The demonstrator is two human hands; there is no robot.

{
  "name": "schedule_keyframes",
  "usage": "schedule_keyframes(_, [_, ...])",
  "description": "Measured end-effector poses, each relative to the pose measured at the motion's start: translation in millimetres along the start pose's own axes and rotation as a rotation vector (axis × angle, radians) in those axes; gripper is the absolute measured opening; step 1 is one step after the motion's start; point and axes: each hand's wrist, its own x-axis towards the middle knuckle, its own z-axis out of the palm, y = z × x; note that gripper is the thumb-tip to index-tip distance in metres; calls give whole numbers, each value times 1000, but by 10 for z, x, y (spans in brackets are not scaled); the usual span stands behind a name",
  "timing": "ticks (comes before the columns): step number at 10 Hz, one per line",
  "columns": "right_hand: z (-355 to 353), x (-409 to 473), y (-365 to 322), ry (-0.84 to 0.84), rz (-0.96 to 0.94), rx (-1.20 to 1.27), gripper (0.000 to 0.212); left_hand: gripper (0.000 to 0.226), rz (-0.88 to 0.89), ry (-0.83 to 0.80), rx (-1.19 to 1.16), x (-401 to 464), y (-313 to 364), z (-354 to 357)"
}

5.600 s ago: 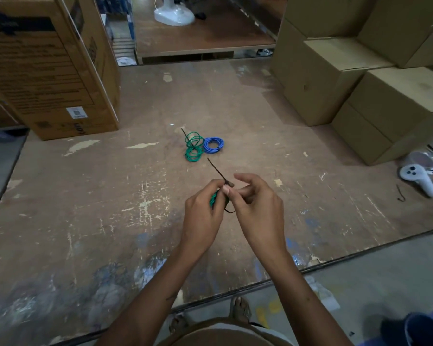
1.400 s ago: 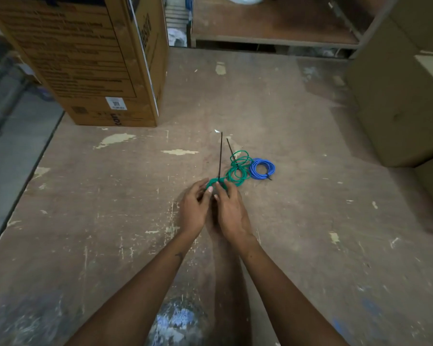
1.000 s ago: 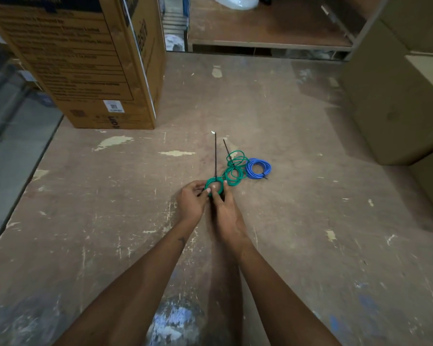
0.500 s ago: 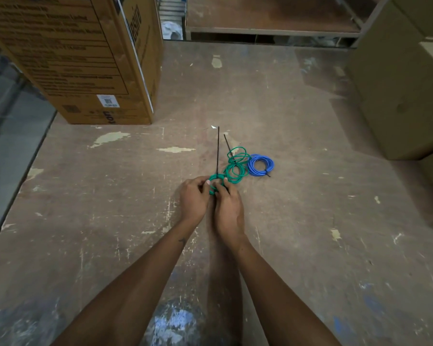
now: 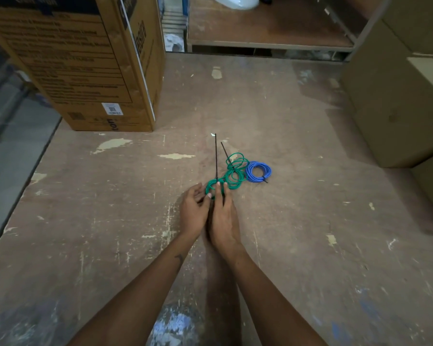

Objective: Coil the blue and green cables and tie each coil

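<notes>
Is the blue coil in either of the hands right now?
No, the blue coil lies on the floor beyond both hands, which hold a green coil.

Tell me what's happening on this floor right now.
A person is bundling cables on the worn wooden floor. Both hands, left hand and right hand, hold a small green coil, with a black zip tie sticking up from it. Just beyond lie another green coil with its own tie and a tied blue coil. Cardboard boxes stand around.
</notes>
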Motion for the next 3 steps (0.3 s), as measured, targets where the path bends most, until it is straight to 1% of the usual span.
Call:
schedule_keyframes(1, [-62, -58, 24, -5, -52, -17, 63, 43, 43, 36, 45, -58, -86, -69])
schedule_keyframes(2, [-230, -103, -6, -13, -86, -21, 68, 48, 131, 34, 116, -193, -80, -184])
schedule_keyframes(3, [-369, -67, -42, 19, -151, -32, 68, 54, 325, 17, 239, -292, 0, -216])
